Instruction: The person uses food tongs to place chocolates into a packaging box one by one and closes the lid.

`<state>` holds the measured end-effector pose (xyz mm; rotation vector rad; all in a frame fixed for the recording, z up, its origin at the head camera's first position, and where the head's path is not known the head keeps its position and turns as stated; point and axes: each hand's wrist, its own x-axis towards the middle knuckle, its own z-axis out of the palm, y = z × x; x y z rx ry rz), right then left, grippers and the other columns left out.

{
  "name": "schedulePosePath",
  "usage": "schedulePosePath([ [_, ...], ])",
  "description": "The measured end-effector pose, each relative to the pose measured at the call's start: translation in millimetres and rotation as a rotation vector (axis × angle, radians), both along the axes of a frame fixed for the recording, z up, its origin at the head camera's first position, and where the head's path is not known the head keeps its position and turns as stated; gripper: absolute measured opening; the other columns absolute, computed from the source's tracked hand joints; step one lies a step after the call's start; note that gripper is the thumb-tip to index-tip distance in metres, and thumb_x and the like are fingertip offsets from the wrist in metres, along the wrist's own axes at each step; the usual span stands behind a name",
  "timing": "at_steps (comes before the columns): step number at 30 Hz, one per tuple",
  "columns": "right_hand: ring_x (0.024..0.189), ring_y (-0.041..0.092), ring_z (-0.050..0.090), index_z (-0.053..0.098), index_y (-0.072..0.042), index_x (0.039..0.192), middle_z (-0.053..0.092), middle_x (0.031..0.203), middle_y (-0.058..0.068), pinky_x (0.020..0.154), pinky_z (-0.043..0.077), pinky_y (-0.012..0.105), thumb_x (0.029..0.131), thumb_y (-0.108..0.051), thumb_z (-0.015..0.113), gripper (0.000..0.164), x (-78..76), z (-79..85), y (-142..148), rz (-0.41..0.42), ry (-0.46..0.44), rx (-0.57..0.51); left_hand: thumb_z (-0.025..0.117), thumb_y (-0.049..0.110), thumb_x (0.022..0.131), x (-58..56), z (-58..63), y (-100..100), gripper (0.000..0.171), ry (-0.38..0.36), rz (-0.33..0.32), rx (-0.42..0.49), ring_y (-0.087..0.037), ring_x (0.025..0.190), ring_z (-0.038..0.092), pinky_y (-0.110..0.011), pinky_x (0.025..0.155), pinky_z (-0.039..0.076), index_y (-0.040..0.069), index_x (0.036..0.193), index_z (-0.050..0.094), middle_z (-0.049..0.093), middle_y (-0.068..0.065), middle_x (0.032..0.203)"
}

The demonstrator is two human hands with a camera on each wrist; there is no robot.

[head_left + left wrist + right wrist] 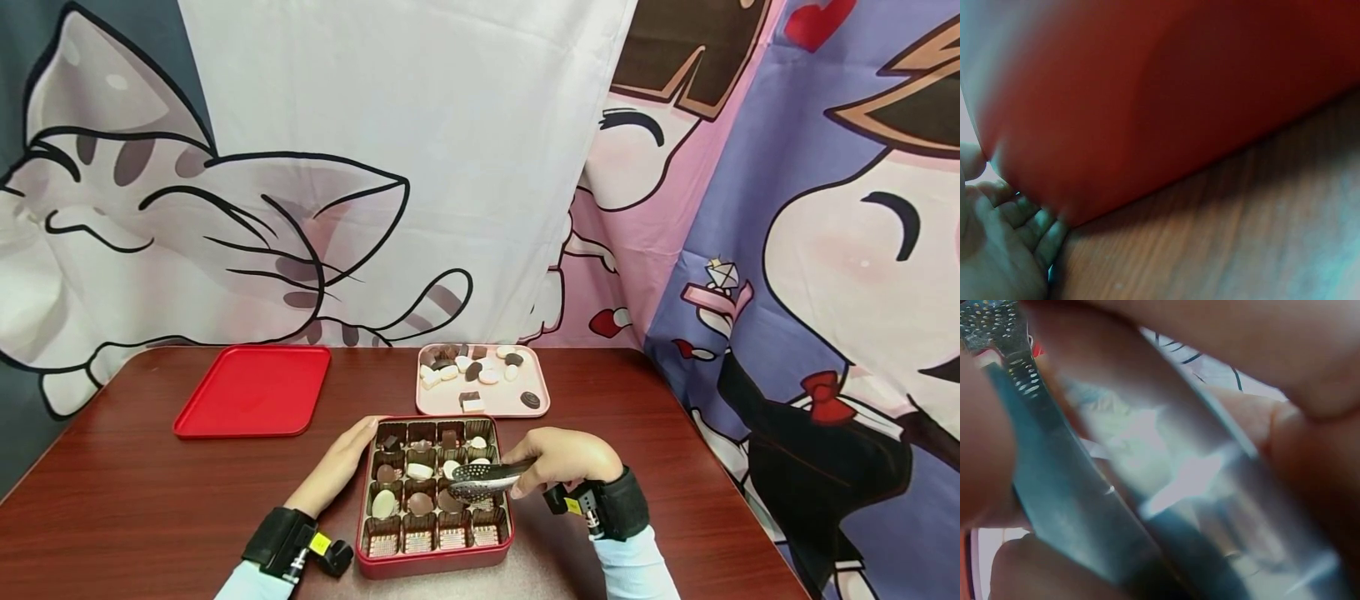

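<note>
A red box of chocolates stands on the table, its brown insert divided into several compartments. Brown and white chocolates sit in the farther rows; bare patterned bottoms show in the nearest row. My left hand holds the box at its far left corner, with the fingertips partly hidden behind the red side in the left wrist view. In my right hand I grip metal tongs with perforated ends. Those ends hover over or dip into the box's right half. I cannot tell whether a chocolate is between them.
Behind the box lies a pale pink tray with several dark and white chocolates. A red tray rests at the back left of the brown table. A printed curtain hangs behind the table's far edge.
</note>
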<state>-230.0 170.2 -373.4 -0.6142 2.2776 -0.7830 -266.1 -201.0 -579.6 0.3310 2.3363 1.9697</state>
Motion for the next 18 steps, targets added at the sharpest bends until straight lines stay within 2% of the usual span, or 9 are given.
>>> schedulePosePath([
  [7,0.051,0.007,0.038,0.082,-0.011,0.128,0.049,0.062,-0.004,0.041,0.028,0.02,0.09,-0.009,0.086,0.038,0.2,1.5,3,-0.027,0.007,-0.005,0.044,0.05,0.119,0.1,-0.4,0,0.06,0.016,0.009,-0.017,-0.014,0.14,0.053,-0.014,0.109,0.038,0.004,0.154,0.06,0.062,-0.016,0.151],
  [11,0.052,0.008,0.037,0.078,-0.006,0.136,0.047,0.062,-0.004,0.043,0.028,0.022,0.089,-0.012,0.087,0.048,-1.2,1.6,5,-0.054,0.017,-0.022,0.044,0.05,0.119,0.4,0.2,0,0.061,0.01,0.001,-0.005,-0.016,0.143,0.05,-0.014,0.11,0.037,0.004,0.156,0.058,0.06,-0.017,0.154],
  [14,0.057,0.007,0.036,0.073,-0.001,0.142,0.046,0.066,-0.007,0.05,0.03,0.023,0.09,-0.013,0.086,0.054,-4.7,0.1,7,-0.039,0.067,-0.056,0.044,0.05,0.119,-0.1,-0.5,-1,0.061,0.012,-0.006,-0.008,-0.022,0.145,0.05,-0.015,0.11,0.038,0.004,0.157,0.057,0.059,-0.017,0.155],
  [18,0.064,0.007,0.04,0.071,0.004,0.141,0.057,0.078,-0.008,0.061,0.034,0.023,0.093,-0.012,0.085,0.053,-10.6,-2.2,10,0.009,0.156,-0.124,0.044,0.047,0.12,-1.8,-2.8,-1,0.061,0.004,-0.006,-0.011,-0.035,0.152,0.042,-0.013,0.111,0.035,0.001,0.158,0.055,0.056,-0.019,0.158],
])
